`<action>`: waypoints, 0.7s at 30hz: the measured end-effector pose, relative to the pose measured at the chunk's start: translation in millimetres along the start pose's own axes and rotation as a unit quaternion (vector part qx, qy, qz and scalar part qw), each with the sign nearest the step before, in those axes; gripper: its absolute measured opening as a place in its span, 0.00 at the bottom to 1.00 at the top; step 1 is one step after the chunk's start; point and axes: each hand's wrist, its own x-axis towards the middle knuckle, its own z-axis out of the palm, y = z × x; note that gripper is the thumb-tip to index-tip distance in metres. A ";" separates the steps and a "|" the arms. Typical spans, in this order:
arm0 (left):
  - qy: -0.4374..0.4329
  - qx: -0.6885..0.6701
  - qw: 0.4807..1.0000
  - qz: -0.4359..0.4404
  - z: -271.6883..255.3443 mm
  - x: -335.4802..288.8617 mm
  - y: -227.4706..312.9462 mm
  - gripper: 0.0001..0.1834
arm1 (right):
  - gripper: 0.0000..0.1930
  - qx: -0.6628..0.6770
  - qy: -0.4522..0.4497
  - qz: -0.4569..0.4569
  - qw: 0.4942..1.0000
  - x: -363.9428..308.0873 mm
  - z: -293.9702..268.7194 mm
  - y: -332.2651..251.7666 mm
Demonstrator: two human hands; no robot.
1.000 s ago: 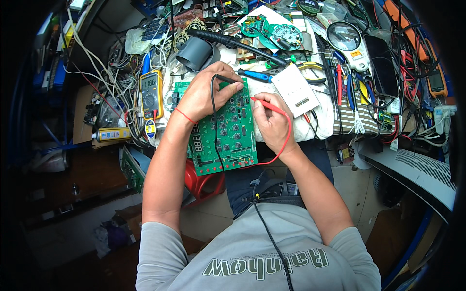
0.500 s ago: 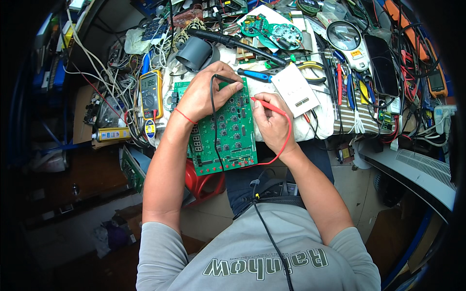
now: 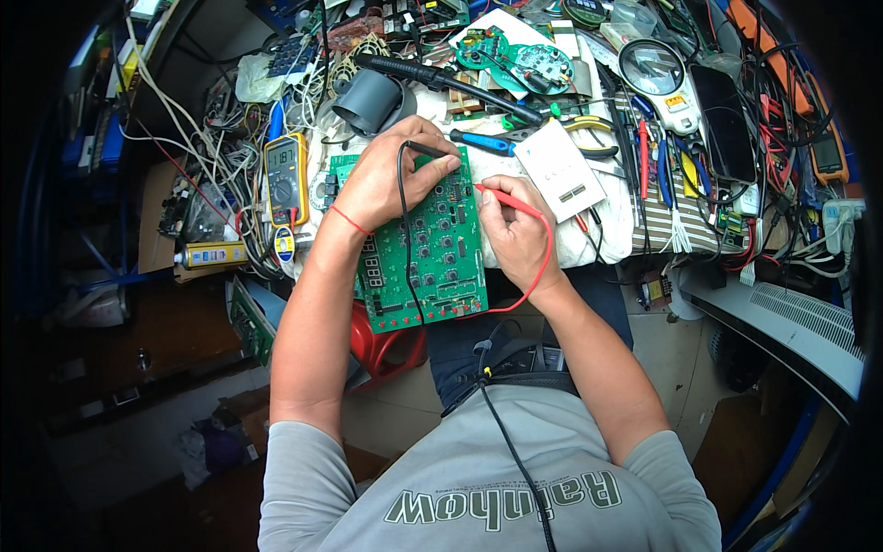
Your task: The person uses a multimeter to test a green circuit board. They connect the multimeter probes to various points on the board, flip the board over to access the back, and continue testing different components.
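A green circuit board with buttons and digit displays lies at the bench's front edge, partly overhanging it. My left hand rests over its upper left part, closed on a black test probe whose tip is hidden by the fingers. From the right, my right hand pinches a red test probe, its tip at the board's right edge. The probes' black and red leads droop across and beside the board. A yellow multimeter with a lit display stands to the left.
Blue-handled pliers, a white box and yellow-handled pliers lie beyond my right hand. A grey cylinder stands behind my left hand. Further right are a magnifier and a phone. A red stool is below.
The reading on the multimeter's display has shifted slightly. Both hands, the probes and the board look unmoved.
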 end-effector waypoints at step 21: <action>0.001 0.003 1.000 0.000 0.0 0.0 0.6 0.10 | 0.09 -0.004 0.008 -0.006 1.000 -0.1 -0.3 -1.8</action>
